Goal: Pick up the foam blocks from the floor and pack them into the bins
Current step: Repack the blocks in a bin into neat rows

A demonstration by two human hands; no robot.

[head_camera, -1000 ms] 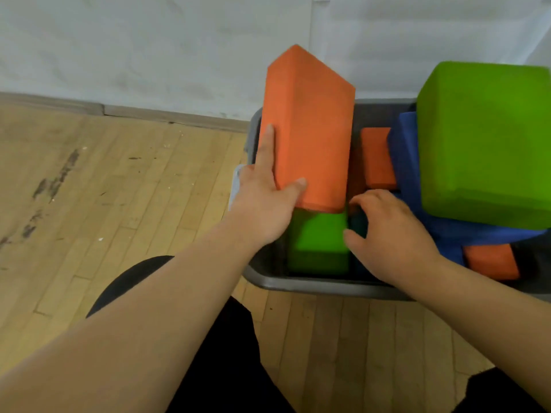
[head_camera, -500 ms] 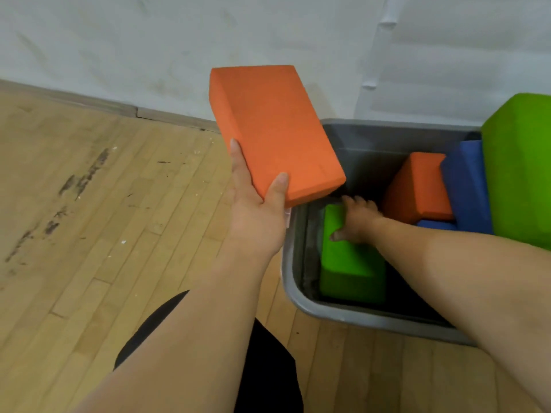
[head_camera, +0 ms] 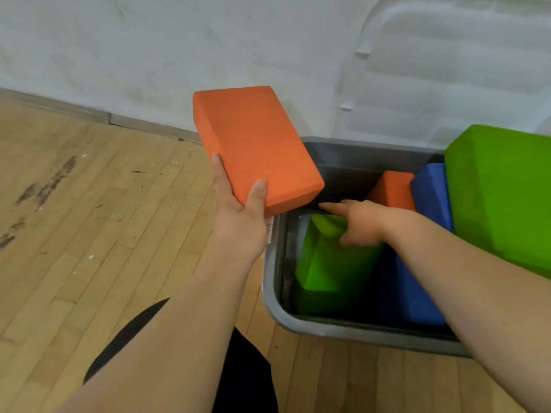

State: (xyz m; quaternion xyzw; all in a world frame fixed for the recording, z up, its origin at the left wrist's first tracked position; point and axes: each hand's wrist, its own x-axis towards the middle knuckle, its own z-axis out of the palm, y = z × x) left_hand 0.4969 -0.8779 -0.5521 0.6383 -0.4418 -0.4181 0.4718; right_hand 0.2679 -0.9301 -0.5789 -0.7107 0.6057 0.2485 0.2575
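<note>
Left hand (head_camera: 238,228) holds orange block (head_camera: 256,144) aloft; right hand (head_camera: 360,225) grips green block (head_camera: 328,269) in bin (head_camera: 328,328)

Even soft light, blurred, edges warped

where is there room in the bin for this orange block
The far-left corner of the bin is bare, bordered by its far wall, the small orange block and the green block your right hand grips. The right side is crowded: blue blocks, big green block.

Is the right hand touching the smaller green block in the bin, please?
Touching: the head view shows the right hand gripping the smaller green block.
</note>
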